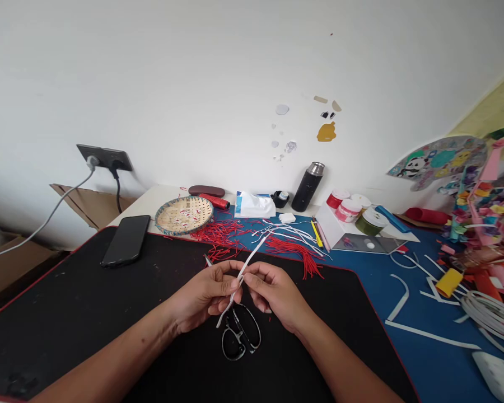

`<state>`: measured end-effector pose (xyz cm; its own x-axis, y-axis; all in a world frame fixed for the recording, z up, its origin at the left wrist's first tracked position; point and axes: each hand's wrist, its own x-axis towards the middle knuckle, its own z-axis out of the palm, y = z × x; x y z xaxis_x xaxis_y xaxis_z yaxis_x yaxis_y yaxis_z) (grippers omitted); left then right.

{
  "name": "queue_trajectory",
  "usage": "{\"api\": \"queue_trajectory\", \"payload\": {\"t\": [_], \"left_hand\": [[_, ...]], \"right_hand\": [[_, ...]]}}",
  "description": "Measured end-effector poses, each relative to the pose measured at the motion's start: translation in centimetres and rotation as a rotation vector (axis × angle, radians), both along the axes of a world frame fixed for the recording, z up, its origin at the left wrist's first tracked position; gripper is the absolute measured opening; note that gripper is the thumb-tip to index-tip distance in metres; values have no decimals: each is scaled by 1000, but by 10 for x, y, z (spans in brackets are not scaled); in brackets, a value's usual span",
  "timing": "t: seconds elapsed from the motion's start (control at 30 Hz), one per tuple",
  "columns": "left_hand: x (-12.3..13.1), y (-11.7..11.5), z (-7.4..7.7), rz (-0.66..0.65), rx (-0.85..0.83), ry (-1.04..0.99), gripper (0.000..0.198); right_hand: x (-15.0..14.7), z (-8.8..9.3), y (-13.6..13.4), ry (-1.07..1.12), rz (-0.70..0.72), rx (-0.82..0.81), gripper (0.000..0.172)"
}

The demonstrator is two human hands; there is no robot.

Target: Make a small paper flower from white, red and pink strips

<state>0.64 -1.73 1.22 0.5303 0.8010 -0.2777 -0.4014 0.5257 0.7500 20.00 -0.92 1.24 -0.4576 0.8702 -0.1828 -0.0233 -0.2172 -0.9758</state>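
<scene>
A thin white cord point(255, 253) runs slantwise between my hands, its upper end pointing toward the back of the table and its lower end hanging below my fingers. My left hand point(208, 291) pinches it between thumb and forefinger. From the other side, my right hand point(275, 291) has thumb and fingertips closed on the same cord, where a small bend shows. Under my hands, scissors point(234, 342) with dark handles lie on the black mat point(159, 341); a blade tip shows beyond my left hand.
Red cords point(298, 253) and more white cords point(298, 230) lie behind my hands. A woven basket point(183, 215) and a phone point(126, 240) are at left. Farther right stand a black flask point(308, 187), a white box point(340, 224) bearing spools, and a coil of white cord point(493, 313).
</scene>
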Motion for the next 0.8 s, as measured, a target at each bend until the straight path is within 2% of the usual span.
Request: {"api": "queue_trajectory", "payload": {"t": [0.27, 0.8], "left_hand": [[1, 0, -1, -38, 11, -11, 59], [-1, 0, -4, -113, 25, 46, 53]], "right_hand": [[-1, 1, -3, 46, 96, 8, 42], [-1, 2, -3, 30, 95, 23, 43]]}}
